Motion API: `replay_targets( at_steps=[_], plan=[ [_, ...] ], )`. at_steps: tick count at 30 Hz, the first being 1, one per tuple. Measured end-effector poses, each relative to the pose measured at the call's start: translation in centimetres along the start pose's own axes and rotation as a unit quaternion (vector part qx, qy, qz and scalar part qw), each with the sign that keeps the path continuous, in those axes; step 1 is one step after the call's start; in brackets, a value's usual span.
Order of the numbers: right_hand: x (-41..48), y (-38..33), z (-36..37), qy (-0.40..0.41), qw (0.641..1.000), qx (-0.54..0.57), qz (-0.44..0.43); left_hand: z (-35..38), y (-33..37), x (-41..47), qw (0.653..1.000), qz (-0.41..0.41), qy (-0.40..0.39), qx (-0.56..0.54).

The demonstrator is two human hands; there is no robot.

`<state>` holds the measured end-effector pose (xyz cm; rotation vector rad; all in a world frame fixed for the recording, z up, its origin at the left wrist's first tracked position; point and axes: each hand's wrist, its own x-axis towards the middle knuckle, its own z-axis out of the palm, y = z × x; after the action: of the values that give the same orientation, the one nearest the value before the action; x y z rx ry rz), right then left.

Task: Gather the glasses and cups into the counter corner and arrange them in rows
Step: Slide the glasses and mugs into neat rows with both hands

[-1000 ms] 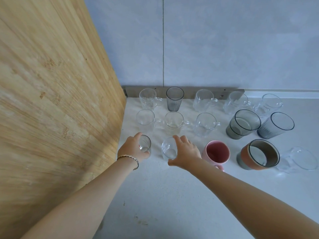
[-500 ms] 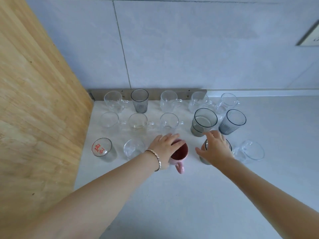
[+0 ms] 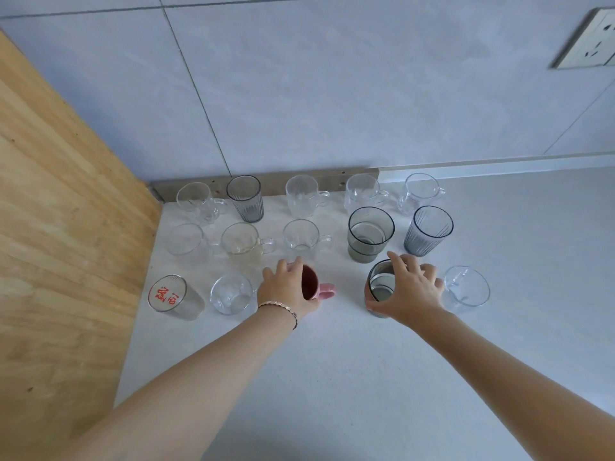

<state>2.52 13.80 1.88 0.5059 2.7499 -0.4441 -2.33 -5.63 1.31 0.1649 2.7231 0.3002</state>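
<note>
Now both arms reach forward over the counter (image 3: 332, 377) — the left hand (image 3: 288, 289) wraps the pink mug (image 3: 314, 287) in the front row, the right hand (image 3: 411, 291) clasps the grey cup (image 3: 379, 287) from above, fingers curled over its rim.

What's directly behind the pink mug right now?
A clear handled cup stands behind the pink mug, apart from it. The left hand covers the mug's near-left side, so the counter there is hidden.
</note>
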Motion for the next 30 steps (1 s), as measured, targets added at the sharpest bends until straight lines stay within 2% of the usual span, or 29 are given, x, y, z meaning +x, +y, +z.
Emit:
replay_targets(
  at_steps=[4,10,18,23,26,28,30],
  plan=[
    [0.3,0.2,0.0,-0.016,0.999,0.047,-0.02,0.5,0.0,0.0,0.999,-0.019,0.022,-0.014],
    [0.8,-1.1,0.5,0.011,1.0,0.028,-0.01,0.6,0.2,0.2,1.0,0.003,0.011,-0.008],
    [0.4,-0.9,0.5,0.009,1.0,-0.002,-0.02,0.7,0.4,0.1,1.0,0.001,0.015,-0.004],
    [-0.6,-1.5,0.5,-0.006,1.0,0.017,0.009,0.6,0.7,-0.1,1.0,0.001,0.008,0.005],
    [-1.5,-0.6,-0.5,0.031,0.998,0.053,0.021,0.1,1.1,-0.4,0.999,0.036,0.008,0.038],
    [-1.9,1.2,-1.8,0.094,0.994,0.053,0.033,-0.2,1.7,-0.6,0.994,0.09,0.019,0.06],
    [-2.0,3.8,-3.1,0.117,0.99,0.035,0.066,-0.5,2.9,-0.8,0.984,0.157,0.027,0.073]
  ],
)
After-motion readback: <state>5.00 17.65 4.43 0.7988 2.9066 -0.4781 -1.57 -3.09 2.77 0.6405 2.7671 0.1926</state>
